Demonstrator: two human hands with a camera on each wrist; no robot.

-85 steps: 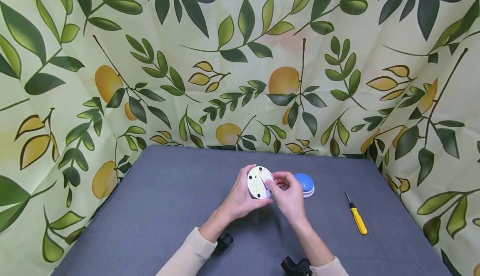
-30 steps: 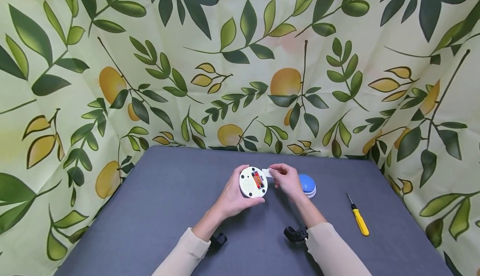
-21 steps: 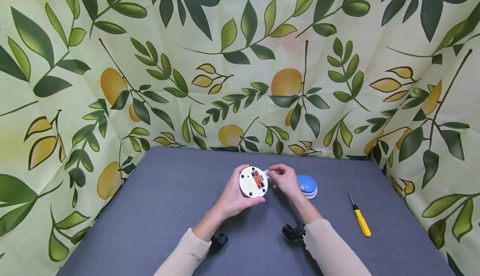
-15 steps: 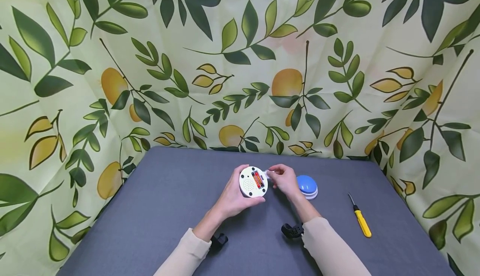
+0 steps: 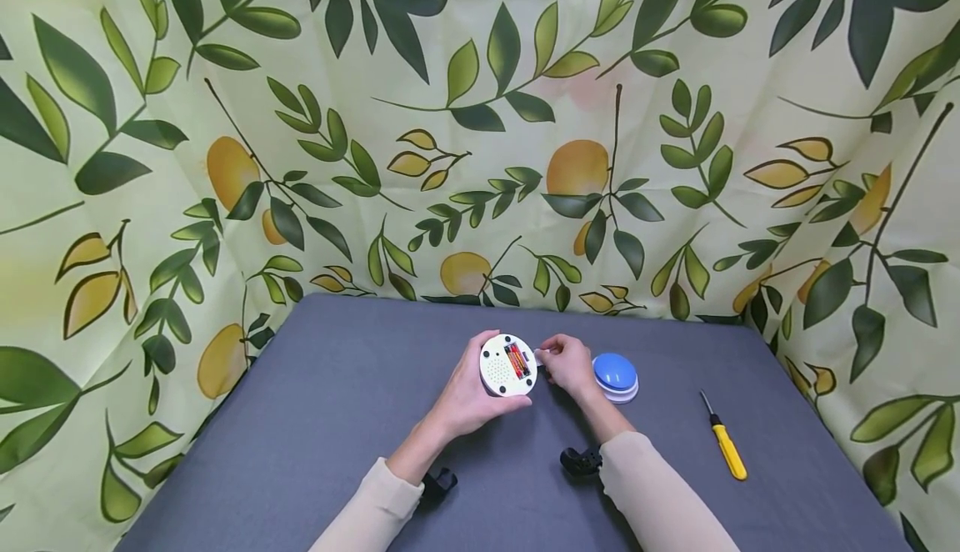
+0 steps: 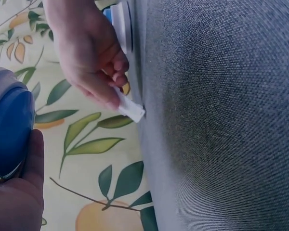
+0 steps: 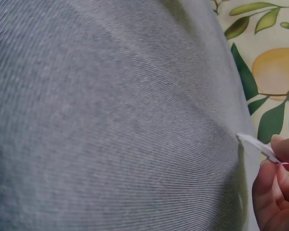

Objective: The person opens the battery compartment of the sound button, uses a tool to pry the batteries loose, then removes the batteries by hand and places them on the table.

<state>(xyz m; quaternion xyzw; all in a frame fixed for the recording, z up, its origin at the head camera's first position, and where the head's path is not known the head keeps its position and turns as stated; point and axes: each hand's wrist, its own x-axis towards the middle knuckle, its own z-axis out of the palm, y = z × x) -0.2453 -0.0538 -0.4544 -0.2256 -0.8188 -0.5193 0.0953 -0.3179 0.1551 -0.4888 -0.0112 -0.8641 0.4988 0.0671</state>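
Note:
My left hand (image 5: pixel 467 398) grips a round push-button buzzer (image 5: pixel 495 375) by its edge, above the table. Its white underside faces me, with dark feet, a speaker grille and an uncovered compartment where red and black batteries (image 5: pixel 517 360) sit. In the left wrist view, the blue dome (image 6: pixel 12 127) of this buzzer faces away from the palm. Just right of the buzzer, my right hand (image 5: pixel 568 366) pinches a small white battery cover (image 6: pixel 131 109) between thumb and fingers. The right wrist view shows this cover (image 7: pixel 255 145) edge-on, tapering away from the fingertips.
A second buzzer (image 5: pixel 615 371), blue dome up on a white base, stands on the table beyond my right hand. Farther right lies a screwdriver (image 5: pixel 727 450) with a yellow handle. Leaf-patterned cloth (image 5: pixel 420 227) rises behind the grey table (image 5: pixel 360 368).
The battery cover, on the buzzer at first, has come off in my right hand, exposing the batteries. Lately the right hand has turned the cover slightly; the left hand keeps its hold.

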